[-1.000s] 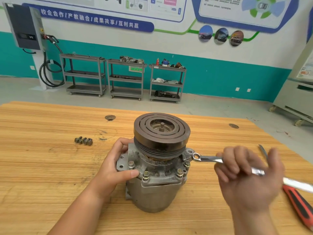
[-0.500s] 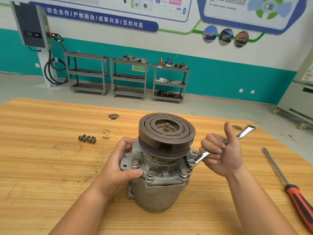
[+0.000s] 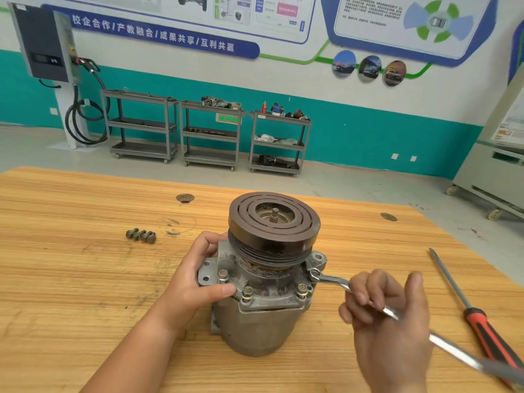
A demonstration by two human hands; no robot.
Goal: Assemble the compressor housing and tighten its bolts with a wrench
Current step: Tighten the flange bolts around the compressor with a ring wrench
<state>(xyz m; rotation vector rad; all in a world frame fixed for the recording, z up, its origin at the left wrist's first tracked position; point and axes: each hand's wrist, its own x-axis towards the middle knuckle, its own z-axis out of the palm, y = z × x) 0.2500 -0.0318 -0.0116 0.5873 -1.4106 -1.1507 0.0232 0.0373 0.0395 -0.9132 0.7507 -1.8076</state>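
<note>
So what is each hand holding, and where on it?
The right hand grips the wrench at mid-shaft; the left hand holds the compressor by its bolted flange.

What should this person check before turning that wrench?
1. Ring of the silver wrench seated over the right-side flange bolt: ok.
2. Left hand gripping the grey metal compressor housing to steady it: ok.
3. Right hand holding the wrench shank: ok.
4. Three front flange bolts tight: cannot tell.
5. All bolts fitted: cannot tell; small dark loose bolts lie on the wooden table.
6. Swing path clear of the red-handled screwdriver: cannot tell.
</note>
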